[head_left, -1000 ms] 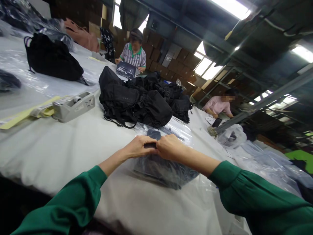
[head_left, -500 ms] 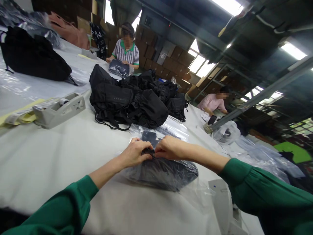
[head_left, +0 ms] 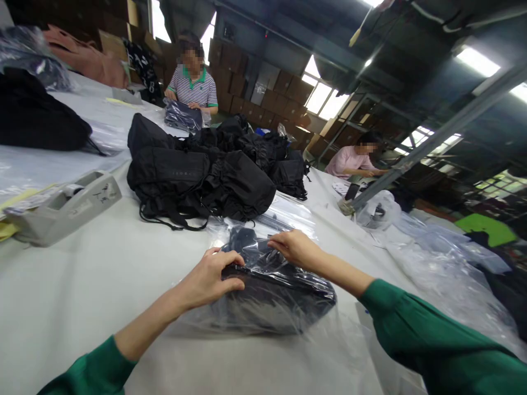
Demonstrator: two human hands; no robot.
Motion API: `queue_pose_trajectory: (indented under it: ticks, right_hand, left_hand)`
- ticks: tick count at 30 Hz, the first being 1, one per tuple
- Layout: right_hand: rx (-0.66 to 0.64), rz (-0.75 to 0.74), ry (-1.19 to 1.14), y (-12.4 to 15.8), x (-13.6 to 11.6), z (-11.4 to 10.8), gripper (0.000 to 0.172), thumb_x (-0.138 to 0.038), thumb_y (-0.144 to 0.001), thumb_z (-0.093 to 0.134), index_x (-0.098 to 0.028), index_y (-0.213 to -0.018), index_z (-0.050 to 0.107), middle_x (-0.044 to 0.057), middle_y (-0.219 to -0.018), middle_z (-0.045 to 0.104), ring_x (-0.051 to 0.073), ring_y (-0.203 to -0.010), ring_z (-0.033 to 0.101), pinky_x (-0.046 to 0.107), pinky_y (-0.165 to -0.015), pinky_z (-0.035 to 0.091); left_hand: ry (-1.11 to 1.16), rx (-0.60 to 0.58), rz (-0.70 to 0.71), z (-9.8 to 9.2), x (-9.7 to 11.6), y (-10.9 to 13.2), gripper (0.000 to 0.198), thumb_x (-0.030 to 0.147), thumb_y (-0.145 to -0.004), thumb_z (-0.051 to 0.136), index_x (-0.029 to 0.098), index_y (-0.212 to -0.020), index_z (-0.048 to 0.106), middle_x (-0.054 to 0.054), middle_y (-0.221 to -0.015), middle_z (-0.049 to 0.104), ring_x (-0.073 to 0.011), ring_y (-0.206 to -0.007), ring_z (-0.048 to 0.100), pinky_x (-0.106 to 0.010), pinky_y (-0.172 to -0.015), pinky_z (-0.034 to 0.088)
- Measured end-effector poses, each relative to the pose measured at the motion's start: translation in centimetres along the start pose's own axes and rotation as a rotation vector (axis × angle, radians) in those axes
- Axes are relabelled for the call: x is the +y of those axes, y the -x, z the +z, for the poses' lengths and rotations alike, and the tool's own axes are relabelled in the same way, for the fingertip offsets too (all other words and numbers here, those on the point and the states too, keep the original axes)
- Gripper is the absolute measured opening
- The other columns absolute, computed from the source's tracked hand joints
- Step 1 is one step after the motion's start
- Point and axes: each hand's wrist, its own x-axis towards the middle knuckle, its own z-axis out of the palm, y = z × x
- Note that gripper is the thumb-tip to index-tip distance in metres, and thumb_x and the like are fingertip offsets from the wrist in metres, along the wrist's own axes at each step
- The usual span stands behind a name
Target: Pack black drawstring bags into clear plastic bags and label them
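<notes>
A dark folded bag (head_left: 263, 304) lies in a clear plastic bag (head_left: 325, 329) on the white table in front of me. My left hand (head_left: 214, 277) grips the left end of its upper edge through the plastic, thumb on the near side and fingers on the far side. Just beyond that edge, my right hand (head_left: 294, 248) has its fingers pinched together on the clear film over the dark bag. Its fingertips partly hide what they pinch. Flat clear plastic bags (head_left: 290, 216) lie just behind the wrapped bag.
Black backpacks (head_left: 197, 175) are heaped beyond my hands. A grey tape dispenser (head_left: 69, 206) stands at the left, near another black bag (head_left: 37, 112). Loose plastic (head_left: 444, 280) covers the right side. Two co-workers, one in a striped shirt (head_left: 193, 90) and one in pink (head_left: 348, 160), are farther back.
My right hand has moved away from my left, up and to the right, with the film. My left hand has shifted left and lower in view. The whole view has shifted slightly.
</notes>
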Motion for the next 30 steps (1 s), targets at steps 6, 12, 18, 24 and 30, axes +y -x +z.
queue_pose_trajectory:
  ticks: [6,12,18,24,30]
  right_hand:
    - [0.325,-0.201,0.051,5.9,-4.9,5.4,0.041,-0.028,-0.097,0.047,-0.012,-0.136,0.048,0.018,-0.134,0.058,0.029,-0.125,0.052,0.048,-0.104,0.041]
    - [0.372,-0.155,-0.021,6.0,-4.0,8.2,0.058,-0.023,-0.093,0.055,-0.013,-0.147,0.035,0.019,-0.139,0.054,0.028,-0.128,0.051,0.045,-0.105,0.045]
    - [0.347,0.038,0.03,10.1,0.3,6.2,0.068,-0.047,-0.09,0.061,-0.022,-0.149,0.037,0.017,-0.149,0.041,0.042,-0.139,0.033,0.073,-0.107,0.026]
    - [0.383,0.171,-0.033,11.0,3.5,9.0,0.065,-0.054,-0.082,0.068,-0.022,-0.137,0.056,0.017,-0.143,0.049,0.041,-0.128,0.049,0.059,-0.103,0.044]
    - [0.403,0.198,-0.224,11.6,6.2,9.6,0.057,-0.052,-0.086,0.063,-0.026,-0.136,0.057,0.011,-0.142,0.052,0.034,-0.13,0.05,0.052,-0.107,0.043]
  left_hand:
    - [-0.382,0.089,0.16,1.8,2.0,1.3,0.075,0.042,-0.087,0.062,0.027,-0.151,0.027,-0.015,-0.152,0.038,-0.0361,-0.137,0.036,-0.063,-0.114,0.019]
    - [-0.379,0.089,0.356,5.3,-5.8,3.3,0.1,0.043,-0.077,0.075,0.045,-0.151,0.007,-0.014,-0.159,0.02,-0.0378,-0.138,0.035,-0.06,-0.108,0.035]
    - [-0.118,0.375,-0.416,4.8,-9.9,12.9,0.075,0.051,-0.081,0.066,0.034,-0.146,0.033,-0.013,-0.149,0.041,-0.0389,-0.131,0.047,-0.059,-0.102,0.045]
    - [0.948,0.751,-1.017,11.4,-1.9,13.3,0.09,0.054,-0.066,0.08,0.029,-0.14,0.036,-0.009,-0.129,0.059,-0.0262,-0.114,0.063,-0.034,-0.091,0.056]
    - [1.173,0.541,-0.908,12.8,0.3,8.2,0.051,0.045,-0.064,0.085,0.011,-0.098,0.068,-0.013,-0.101,0.073,-0.026,-0.1,0.066,-0.032,-0.086,0.053]
